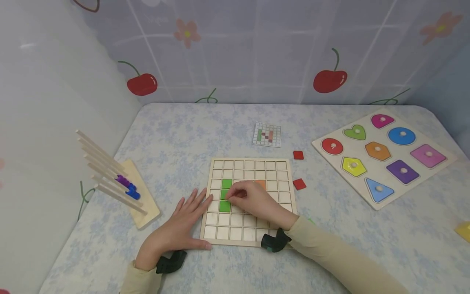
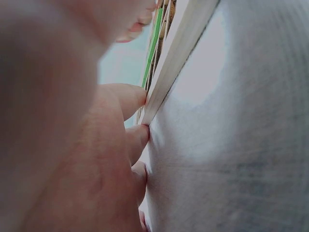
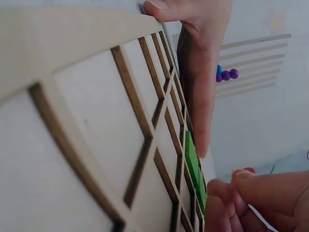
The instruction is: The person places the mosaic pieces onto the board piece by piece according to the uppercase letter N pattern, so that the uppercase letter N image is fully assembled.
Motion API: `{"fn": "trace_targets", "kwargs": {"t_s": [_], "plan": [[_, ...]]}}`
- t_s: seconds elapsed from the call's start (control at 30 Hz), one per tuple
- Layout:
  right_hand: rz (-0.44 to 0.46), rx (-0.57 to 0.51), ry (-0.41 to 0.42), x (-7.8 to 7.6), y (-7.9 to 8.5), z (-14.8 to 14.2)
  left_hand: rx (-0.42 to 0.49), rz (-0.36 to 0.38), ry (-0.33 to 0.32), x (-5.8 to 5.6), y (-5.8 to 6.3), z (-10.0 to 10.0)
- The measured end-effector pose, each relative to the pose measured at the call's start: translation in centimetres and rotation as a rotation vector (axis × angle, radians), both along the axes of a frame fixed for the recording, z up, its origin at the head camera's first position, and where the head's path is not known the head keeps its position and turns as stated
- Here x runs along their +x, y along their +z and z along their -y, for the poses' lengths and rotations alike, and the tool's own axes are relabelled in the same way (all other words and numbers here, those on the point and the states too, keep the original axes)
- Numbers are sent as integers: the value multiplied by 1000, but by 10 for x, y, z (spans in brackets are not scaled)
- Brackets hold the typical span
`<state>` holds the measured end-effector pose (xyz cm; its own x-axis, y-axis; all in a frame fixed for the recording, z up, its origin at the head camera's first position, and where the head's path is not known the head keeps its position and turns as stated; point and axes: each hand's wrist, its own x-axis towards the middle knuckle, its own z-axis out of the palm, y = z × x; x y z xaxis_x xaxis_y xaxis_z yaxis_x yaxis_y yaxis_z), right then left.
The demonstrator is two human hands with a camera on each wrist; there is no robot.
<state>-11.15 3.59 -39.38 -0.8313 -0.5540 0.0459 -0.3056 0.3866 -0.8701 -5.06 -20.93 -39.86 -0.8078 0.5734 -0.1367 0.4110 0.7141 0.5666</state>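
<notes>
A wooden grid board (image 1: 235, 234) lies in front of me. Three green tiles (image 1: 225, 206) fill cells in a column at its left part, and an orange tile (image 1: 261, 184) shows beyond my right hand (image 1: 253, 200). Thumb and index finger of that hand pinch above the cells beside the green column. A thin red sliver at its fingertips in the left wrist view looks like a red tile (image 2: 124, 41), mostly hidden. My left hand (image 1: 178, 228) lies with fingers spread, fingertips touching the board's left edge.
Two red tiles (image 1: 299, 184) lie right of the board; behind it is a pattern card (image 1: 267, 134). A peg stand (image 1: 150, 208) with blue and purple beads (image 1: 132, 191) stands left. At right lies a knobbed shape puzzle (image 1: 367, 179). Something green (image 1: 311, 220) peeks past my right sleeve.
</notes>
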Motion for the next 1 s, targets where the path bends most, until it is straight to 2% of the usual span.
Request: {"fn": "trace_targets", "kwargs": {"t_s": [0.13,0.3,0.4,0.53,0.73,0.87,1.0], "plan": [[8,-19,-66,1,4,-20,4,9,0,1,-1,-1],[32,-33,-130,4,14,-62,8,16,-8,1,-2,-1],[24,0,-178,9,18,-92,0,20,-5,0,-2,0],[12,99,-230,20,18,-135,-13,13,-2,-2,-1,0],[40,176,-236,45,8,-180,-26,6,-4,-3,1,0],[52,168,-230,54,-2,-189,-18,16,1,-2,0,0],[14,144,-143,55,-9,-189,5,7,-3,-2,-2,0]]}}
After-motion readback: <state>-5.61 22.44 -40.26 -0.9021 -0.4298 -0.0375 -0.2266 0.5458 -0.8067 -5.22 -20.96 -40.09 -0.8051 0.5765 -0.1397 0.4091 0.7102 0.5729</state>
